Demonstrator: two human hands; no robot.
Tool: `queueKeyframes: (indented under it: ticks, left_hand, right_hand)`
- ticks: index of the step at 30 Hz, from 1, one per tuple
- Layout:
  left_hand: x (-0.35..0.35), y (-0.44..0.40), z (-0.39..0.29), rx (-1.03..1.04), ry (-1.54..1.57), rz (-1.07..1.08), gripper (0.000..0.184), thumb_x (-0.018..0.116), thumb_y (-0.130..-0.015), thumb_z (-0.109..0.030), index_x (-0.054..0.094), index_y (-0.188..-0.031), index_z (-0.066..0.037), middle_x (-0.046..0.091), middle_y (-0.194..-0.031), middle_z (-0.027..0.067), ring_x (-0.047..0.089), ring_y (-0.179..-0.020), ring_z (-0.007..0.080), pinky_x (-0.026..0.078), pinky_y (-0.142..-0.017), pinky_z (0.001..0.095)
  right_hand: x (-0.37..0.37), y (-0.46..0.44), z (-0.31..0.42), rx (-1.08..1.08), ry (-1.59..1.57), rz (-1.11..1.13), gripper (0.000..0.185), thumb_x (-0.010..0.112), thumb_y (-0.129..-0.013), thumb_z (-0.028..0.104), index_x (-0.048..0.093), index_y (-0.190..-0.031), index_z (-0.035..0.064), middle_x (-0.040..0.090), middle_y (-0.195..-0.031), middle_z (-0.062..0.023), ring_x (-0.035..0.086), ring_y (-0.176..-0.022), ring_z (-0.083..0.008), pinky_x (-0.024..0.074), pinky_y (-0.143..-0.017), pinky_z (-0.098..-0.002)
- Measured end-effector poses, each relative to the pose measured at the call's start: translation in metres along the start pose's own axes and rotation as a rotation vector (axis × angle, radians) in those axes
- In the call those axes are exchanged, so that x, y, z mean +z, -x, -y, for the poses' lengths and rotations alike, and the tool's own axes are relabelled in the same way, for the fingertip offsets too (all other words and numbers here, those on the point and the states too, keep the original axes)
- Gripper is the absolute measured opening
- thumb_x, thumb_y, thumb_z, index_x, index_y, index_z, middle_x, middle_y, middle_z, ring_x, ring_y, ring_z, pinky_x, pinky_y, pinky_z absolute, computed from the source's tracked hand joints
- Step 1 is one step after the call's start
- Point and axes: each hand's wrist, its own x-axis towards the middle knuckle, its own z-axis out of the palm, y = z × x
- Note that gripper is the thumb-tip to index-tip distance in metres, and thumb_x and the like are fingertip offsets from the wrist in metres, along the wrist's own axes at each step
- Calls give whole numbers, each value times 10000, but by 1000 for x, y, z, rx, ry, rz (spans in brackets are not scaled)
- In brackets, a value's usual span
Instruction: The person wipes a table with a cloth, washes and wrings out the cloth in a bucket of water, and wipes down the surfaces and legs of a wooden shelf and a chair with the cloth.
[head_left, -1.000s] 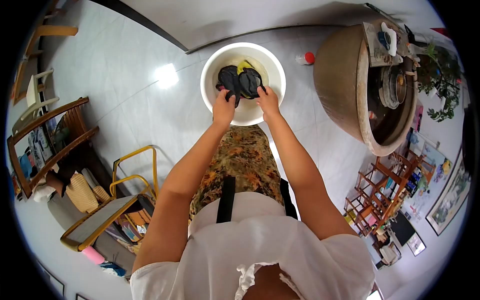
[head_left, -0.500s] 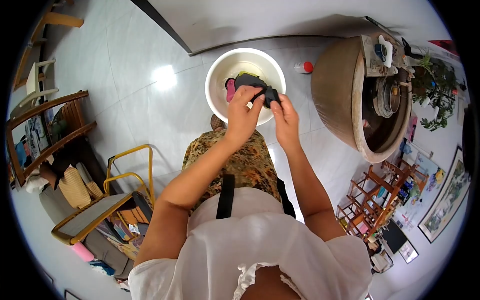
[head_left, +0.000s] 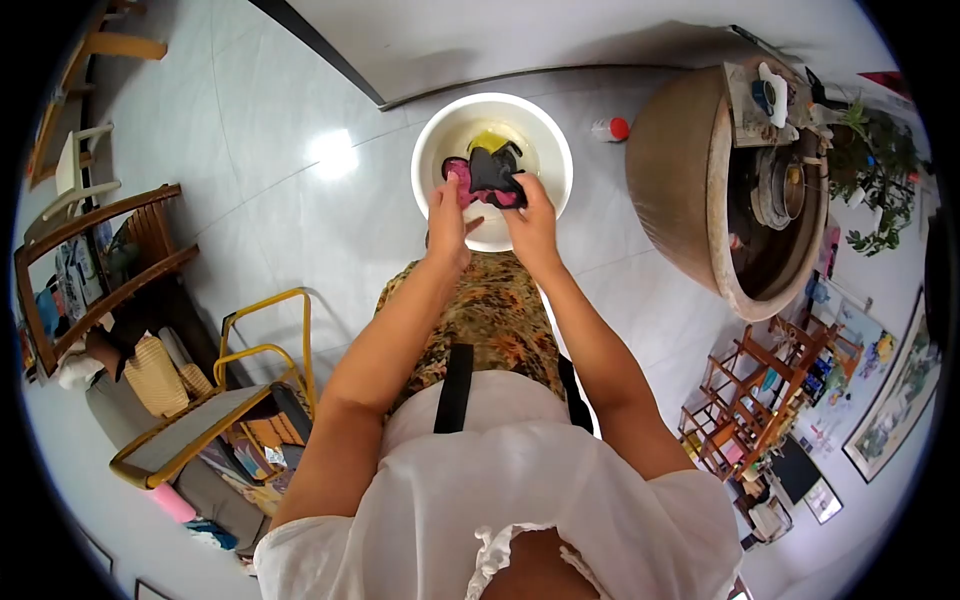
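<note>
Inside a white basin lies wet-looking bunched fabric: a dark grey cloth, with a pink cloth at its left and yellow-green fabric at its far side. Whether these are separate pieces I cannot tell. My left hand reaches over the near left rim, its fingertips on the pink cloth and its thumb held apart from them. On the other side, my right hand grips the right edge of the dark grey cloth, where a bit of pink also shows.
A red-capped container lies on the tiled floor right of the basin. Beyond it stands a large brown ceramic vat. A yellow-framed chair is at the left. The wall rises behind the basin.
Both hands have lowered into the basin and moved apart. The dark cloth they held up together now lies spread lower, showing more of the yellow-green and pink fabric.
</note>
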Motion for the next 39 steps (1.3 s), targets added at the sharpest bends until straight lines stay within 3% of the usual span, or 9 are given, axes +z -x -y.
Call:
queueKeyframes:
  ticks: [2, 5, 10, 14, 17, 19, 25, 30, 39]
  left_hand:
    - [0, -12, -6, -329, 69, 19, 525, 481, -962, -507, 517, -1255, -73, 569, -1085, 81, 539, -1028, 244, 439, -977, 450]
    - [10, -19, -2, -328, 305, 392, 593, 551, -910, -559, 526, -1245, -71, 589, -1091, 95, 561, -1028, 306, 453, -964, 479]
    - [9, -52, 6, -480, 320, 367, 477, 727, -823, -446, 614, -977, -10, 645, -813, 143, 667, -782, 364, 589, -669, 484]
    - [3, -71, 25, -508, 292, 297, 382, 726, -831, -346, 618, -980, -11, 663, -866, 142, 672, -808, 329, 588, -744, 475]
    - [0, -75, 34, -523, 287, 245, 291, 675, -864, -259, 620, -1005, -11, 676, -936, 143, 678, -853, 298, 578, -810, 471]
    - [0, -59, 26, -549, 335, 226, 241, 614, -898, -208, 620, -1039, -13, 680, -989, 145, 681, -887, 278, 567, -851, 470]
    - [15, -7, 12, -423, 287, 275, 257, 549, -933, -189, 583, -1131, -29, 663, -1082, 112, 663, -954, 212, 565, -822, 395]
    - [30, 19, 6, -379, 332, 378, 257, 620, -895, -196, 583, -1117, -71, 669, -1045, 53, 657, -915, 166, 550, -795, 315]
    - [25, 31, -7, -493, 306, 384, 513, 592, -908, -477, 532, -1275, -124, 615, -1203, 57, 612, -1072, 210, 510, -899, 427]
  right_hand:
    - [-22, 8, 29, -12, -83, 81, 342, 636, -769, -65, 537, -1092, -6, 571, -989, -120, 592, -918, -233, 463, -826, -300]
    - [-45, 28, 57, -4, -89, 205, 334, 619, -771, -86, 539, -1085, -5, 564, -989, -113, 583, -933, -220, 452, -842, -289]
    - [-71, 54, 94, -99, -120, 409, 307, 627, -759, -117, 535, -1027, 2, 542, -996, -90, 545, -943, -198, 435, -875, -282]
    - [-90, 60, 87, 48, -293, 411, 293, 646, -773, -98, 555, -1030, 11, 552, -1020, -45, 538, -972, -146, 424, -897, -261]
    - [-104, 50, 74, 242, -231, 151, 281, 556, -844, -114, 607, -1048, 72, 571, -1038, -15, 552, -983, -138, 399, -917, -296]
    - [-106, 30, 56, 479, -917, -119, 184, 578, -892, -20, 624, -1005, 118, 601, -1078, -7, 580, -1004, -148, 410, -937, -356]
    - [-91, -17, -76, 496, -1012, -164, 165, 600, -950, 206, 568, -1097, 138, 626, -1075, 8, 567, -1025, -165, 393, -937, -373]
    - [-42, -15, -103, 913, -1259, -116, 233, 585, -941, 291, 602, -1109, 131, 649, -1042, -36, 608, -933, -189, 466, -814, -383]
    - [3, -22, -57, 645, -1488, 55, 338, 542, -920, 396, 625, -1075, 107, 669, -947, -70, 644, -900, -219, 531, -823, -366]
